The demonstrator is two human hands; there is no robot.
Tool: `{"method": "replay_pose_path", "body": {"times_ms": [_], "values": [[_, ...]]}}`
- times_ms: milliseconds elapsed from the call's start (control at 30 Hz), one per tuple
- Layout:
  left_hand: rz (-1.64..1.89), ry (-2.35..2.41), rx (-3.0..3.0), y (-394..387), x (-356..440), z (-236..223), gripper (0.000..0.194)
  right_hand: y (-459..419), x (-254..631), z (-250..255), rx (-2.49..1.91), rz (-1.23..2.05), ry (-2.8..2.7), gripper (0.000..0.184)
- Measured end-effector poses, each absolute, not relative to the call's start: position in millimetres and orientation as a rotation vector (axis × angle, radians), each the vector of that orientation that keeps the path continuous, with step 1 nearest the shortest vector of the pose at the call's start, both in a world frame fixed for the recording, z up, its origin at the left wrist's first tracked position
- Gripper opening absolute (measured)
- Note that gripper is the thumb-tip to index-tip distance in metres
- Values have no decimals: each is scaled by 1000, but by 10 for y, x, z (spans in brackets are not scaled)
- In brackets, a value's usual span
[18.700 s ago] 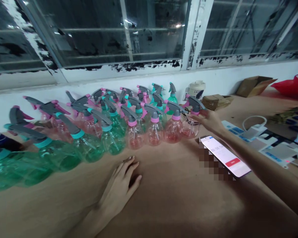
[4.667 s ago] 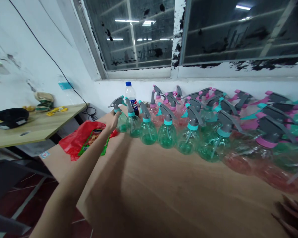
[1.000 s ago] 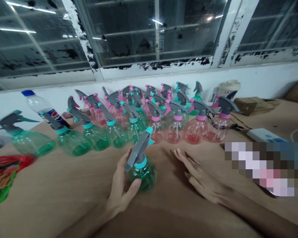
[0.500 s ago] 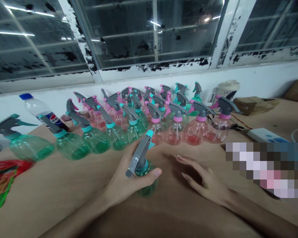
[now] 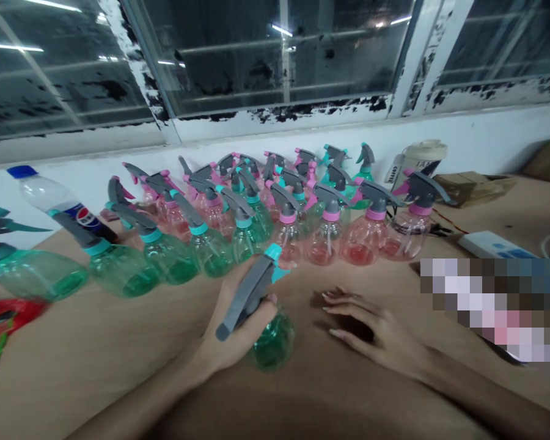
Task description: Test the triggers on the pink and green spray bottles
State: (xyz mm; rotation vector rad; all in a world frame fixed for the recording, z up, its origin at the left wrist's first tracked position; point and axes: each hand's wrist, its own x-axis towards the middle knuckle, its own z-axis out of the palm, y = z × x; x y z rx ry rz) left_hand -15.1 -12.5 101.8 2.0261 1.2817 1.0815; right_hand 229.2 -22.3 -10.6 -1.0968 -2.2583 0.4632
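Glossy, clear green plastic on your spray bottle (image 5: 275, 342), smooth grey plastic trigger head (image 5: 247, 290), matt wood-look desk (image 5: 137, 348) below.

Peeling paint edges the dark window (image 5: 266, 61) above a white wall (image 5: 476, 131). Bright streaks, probably reflected lamps, cross the glass.

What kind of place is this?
Probably a workroom or small workshop: rows of spray bottles line a wooden table, under large windows with badly worn frames, with tube lights visible in the glass.
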Motion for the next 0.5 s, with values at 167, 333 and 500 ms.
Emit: {"method": "replay_pose_path", "body": {"times_ms": [167,333,500], "values": [[977,1135,2172,-178,-139,1055,10,-214,2301,-124,-1099,437,-2212,30],[986,1019,2174,-173,-174,989,11,-212,2293,-109,-1100,400,-2210,28],[1017,1002,2164,-163,-182,971,15,-200,2317,-129,-1091,355,-2201,28]]}}
